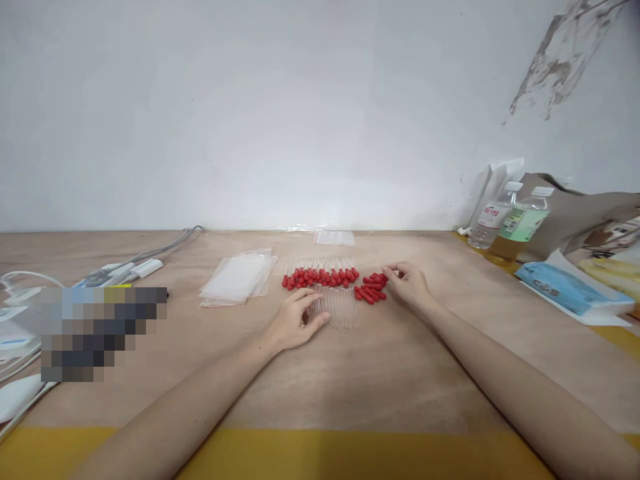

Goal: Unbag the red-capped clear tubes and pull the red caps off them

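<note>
From my seat, a pixelated block (97, 330) hides whatever lies on the desk's (350, 387) left side. Both my forearms run off the bottom edge. The bottle labels (520, 223) are too small to read, and the glass tubes (337, 307) blur together uncountably.

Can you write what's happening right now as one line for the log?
left hand: touching clear tubes | right hand: fingers on loose red caps | capped row behind | plastic bags to the left

Soft, even light is filling the scene, the white wall (250, 113) is looking slightly washed out, shadows are staying faint, the edges are bending and stretching, and a pixelated block (100, 331) is hiding something on the left.
</note>
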### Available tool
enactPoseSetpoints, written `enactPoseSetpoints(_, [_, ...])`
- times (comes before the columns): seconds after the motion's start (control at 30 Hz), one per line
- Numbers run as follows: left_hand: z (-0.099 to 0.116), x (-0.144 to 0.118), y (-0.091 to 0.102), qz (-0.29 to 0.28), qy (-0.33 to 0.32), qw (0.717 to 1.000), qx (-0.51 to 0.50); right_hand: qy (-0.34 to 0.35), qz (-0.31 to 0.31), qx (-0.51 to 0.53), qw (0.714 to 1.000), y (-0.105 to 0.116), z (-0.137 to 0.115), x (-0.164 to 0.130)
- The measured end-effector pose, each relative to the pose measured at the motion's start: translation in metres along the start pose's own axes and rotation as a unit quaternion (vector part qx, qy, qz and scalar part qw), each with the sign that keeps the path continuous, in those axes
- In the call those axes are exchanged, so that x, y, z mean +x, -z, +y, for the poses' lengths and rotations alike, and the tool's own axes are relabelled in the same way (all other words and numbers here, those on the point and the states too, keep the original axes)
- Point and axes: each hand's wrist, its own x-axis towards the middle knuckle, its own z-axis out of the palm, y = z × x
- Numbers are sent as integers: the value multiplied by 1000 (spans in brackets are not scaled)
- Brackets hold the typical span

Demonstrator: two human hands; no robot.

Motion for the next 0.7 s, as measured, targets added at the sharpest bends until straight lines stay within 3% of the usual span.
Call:
enactPoseSetpoints(0.1, [-4, -4, 9, 2, 22, 1000, -14, -1, 8, -66, 998, 4, -11, 3])
enactPoseSetpoints(0.23, [-11, -8, 18, -26, 40, 998, -50, -51, -104, -178, 977, 0, -38, 19])
enactPoseSetpoints(0.37, [-12, -11, 20, -65, 48, 991, -105, -107, -163, -219, 956, -18, -61, 40])
enactPoseSetpoints(0.5, [-12, -14, 17, -78, 72, 984, -140, -161, -207, -256, 930, -35, -69, 55])
enactPoseSetpoints(0.7, [-20, -14, 11, -73, 83, 974, -196, -195, -253, -265, 910, -42, -72, 62])
